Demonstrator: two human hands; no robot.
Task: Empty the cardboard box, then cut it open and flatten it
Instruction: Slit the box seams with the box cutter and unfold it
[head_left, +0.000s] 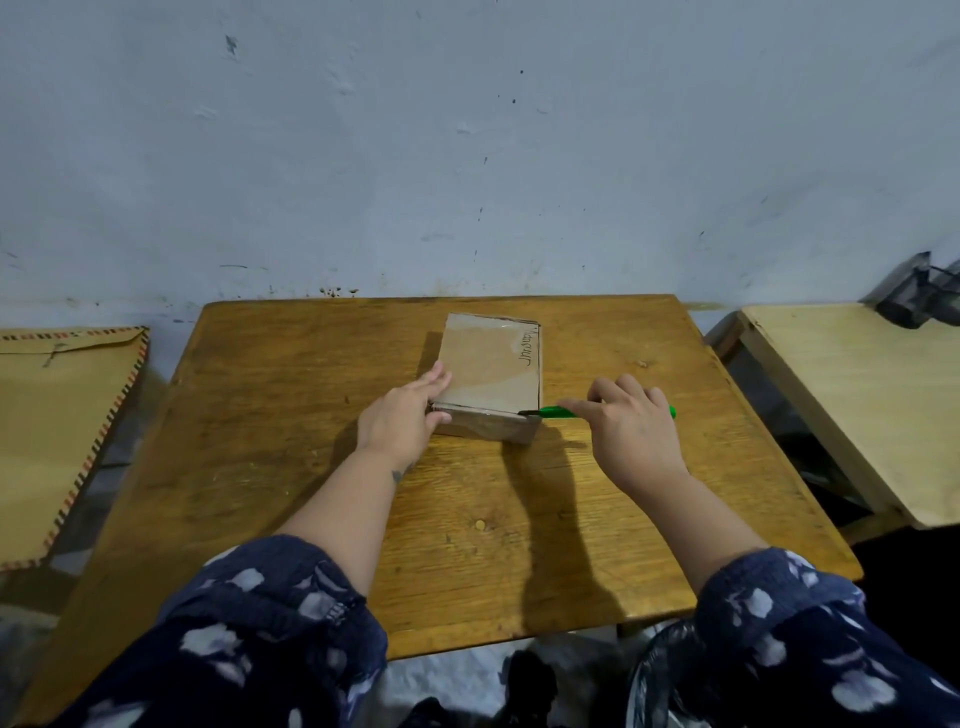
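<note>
- We see the cardboard box (491, 371) closed, brown, handwriting along its right edge.
- Left hand (402, 415) lies flat, steadying its near-left corner.
- Right hand (631, 426) grips a green cutter (556, 413), blade at the near-right corner.
- Table (291, 467) bare on all sides.

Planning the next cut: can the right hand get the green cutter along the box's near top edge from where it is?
Probably yes. The right hand holds the green cutter with its tip at the cardboard box's near right corner; the edge looks clear up to the left hand at the other end.
</note>
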